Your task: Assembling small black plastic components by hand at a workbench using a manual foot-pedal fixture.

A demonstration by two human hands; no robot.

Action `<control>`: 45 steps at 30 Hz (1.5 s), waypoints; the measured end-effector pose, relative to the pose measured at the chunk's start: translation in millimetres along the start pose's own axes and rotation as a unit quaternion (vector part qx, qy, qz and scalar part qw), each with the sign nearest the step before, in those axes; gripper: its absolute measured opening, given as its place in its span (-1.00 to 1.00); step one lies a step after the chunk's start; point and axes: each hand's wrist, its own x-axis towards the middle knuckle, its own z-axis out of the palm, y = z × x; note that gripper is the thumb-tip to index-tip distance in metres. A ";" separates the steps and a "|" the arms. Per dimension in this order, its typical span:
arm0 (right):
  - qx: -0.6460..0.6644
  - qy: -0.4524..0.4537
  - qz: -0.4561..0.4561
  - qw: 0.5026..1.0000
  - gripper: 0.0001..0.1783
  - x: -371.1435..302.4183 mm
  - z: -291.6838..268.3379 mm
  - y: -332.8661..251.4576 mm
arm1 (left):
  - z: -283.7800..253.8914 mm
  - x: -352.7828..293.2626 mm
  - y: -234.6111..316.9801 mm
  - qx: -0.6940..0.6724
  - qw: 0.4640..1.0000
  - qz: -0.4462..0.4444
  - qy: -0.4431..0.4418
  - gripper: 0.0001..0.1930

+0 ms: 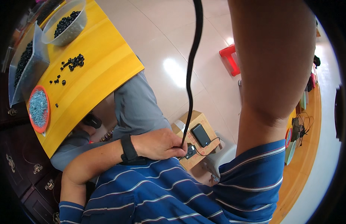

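My left hand (pixel 163 143), with a black band (pixel 128 148) round its wrist, is in front of my striped blue shirt. Thumb and fingers are closed in a pinch on a black cable (pixel 189 82), which runs up past the top edge of the view. Just beyond the fingertips is a small black device (pixel 190 151), close to a cardboard box (pixel 195 130); I cannot tell whether the hand touches it. On that box lies a black power bank (pixel 200 135) with a thin cord. My right arm (pixel 274 63) is raised, and its hand is out of view.
At left, a yellow table (pixel 102 56) bears loose black beadlike pieces (pixel 74 61), a clear bowl (pixel 70 37) and a clear bin (pixel 40 56) of them, and an orange dish (pixel 48 115) of pale blue bits. A grey stool (pixel 219 153) and a red object (pixel 229 59) stand on the floor.
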 end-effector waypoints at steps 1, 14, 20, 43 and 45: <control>0.019 0.010 -0.007 1.000 -0.54 -8.3 1.2 6.4 | 1.3 -1.0 -6.5 0.026 0.998 0.047 -0.009 -0.76; 0.242 0.212 0.136 0.937 -0.76 -113.8 87.7 100.9 | -48.8 -72.5 -13.8 -0.112 0.939 -0.106 0.308 -0.83; 0.394 0.048 0.381 0.835 -0.60 -222.0 193.9 152.2 | -60.4 -70.0 2.6 0.010 0.927 -0.099 0.362 -0.85; 0.282 0.175 0.233 0.914 -0.76 -139.0 150.1 104.9 | -23.2 -25.0 -19.1 0.063 0.989 -0.127 0.042 -0.41; 0.251 0.202 0.254 0.912 -0.78 -137.2 149.7 109.8 | -19.1 -11.8 -34.9 0.120 0.986 -0.107 0.034 -0.42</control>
